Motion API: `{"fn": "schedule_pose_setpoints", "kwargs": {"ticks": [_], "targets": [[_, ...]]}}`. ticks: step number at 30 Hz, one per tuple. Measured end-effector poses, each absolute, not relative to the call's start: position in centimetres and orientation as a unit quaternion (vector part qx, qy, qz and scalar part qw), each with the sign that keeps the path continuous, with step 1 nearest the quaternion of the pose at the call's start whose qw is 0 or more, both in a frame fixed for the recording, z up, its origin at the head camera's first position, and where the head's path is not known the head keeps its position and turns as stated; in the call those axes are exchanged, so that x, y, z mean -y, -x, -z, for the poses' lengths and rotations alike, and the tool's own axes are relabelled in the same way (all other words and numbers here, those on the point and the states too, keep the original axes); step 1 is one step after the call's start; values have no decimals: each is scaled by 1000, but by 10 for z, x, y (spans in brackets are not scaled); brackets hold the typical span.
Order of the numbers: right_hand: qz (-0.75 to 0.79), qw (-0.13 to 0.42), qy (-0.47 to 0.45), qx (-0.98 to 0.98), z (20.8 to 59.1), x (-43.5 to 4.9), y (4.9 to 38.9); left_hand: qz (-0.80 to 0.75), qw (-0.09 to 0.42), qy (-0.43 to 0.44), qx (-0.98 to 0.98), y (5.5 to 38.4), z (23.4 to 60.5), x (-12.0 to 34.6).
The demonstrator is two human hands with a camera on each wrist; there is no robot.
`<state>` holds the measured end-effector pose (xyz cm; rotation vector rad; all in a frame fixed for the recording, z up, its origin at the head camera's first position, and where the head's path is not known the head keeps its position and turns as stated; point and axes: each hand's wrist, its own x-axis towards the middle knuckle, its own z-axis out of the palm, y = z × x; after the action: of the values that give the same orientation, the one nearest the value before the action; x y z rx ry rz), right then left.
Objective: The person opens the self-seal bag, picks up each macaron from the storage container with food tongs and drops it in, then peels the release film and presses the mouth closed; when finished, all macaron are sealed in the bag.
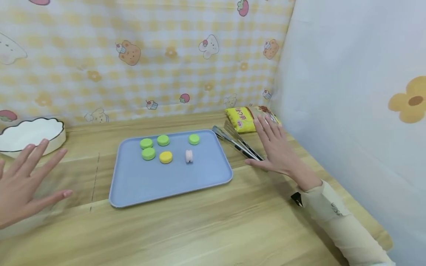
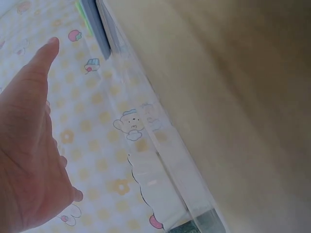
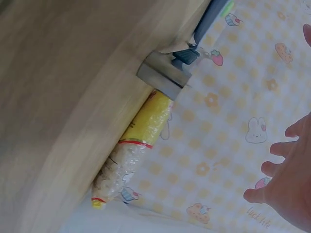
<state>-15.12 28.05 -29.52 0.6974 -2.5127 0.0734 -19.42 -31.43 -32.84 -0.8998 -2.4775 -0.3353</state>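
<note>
My left hand point(image 1: 24, 184) is held above the table at the left with its fingers spread, near a white scalloped dish point(image 1: 54, 142) with a dark rim. On the other side, my right hand point(image 1: 277, 153) hovers with fingers extended, overlapping the handle end of metal tongs point(image 1: 234, 142) in the head view. Neither hand holds anything. Between them lies a blue-grey tray point(image 1: 159, 181). Toward its back sit several green macarons point(image 1: 148, 153), one yellow macaron point(image 1: 165, 157) and a pale pink macaron point(image 1: 189, 156) standing on edge.
A yellow plastic food packet point(image 1: 241, 120) lies at the back right, behind the tongs. A checked cloth point(image 1: 169, 81) hangs along the back of the wooden table point(image 1: 186, 225), and a white sheet point(image 1: 346, 92) hangs along its right side.
</note>
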Motion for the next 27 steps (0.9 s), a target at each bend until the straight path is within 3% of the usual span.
{"fn": "schedule_pose_setpoints", "kwargs": {"ticks": [2,5,8,12,18,27], "targets": [[-31,265,-263,927,293,-278,153,137,254,332,898,195,333,313],[-34,258,-262,929,289,-274,155,144,320,346,870,200,338,313],[-30,246,-259,934,288,-274,156,136,331,311,880,203,340,314],[-18,229,-254,940,287,-278,152,136,269,257,918,208,342,317],[-8,222,-261,939,279,-269,160,160,255,261,917,202,341,327],[-21,218,-266,939,279,-264,165,125,168,247,946,189,328,320]]}}
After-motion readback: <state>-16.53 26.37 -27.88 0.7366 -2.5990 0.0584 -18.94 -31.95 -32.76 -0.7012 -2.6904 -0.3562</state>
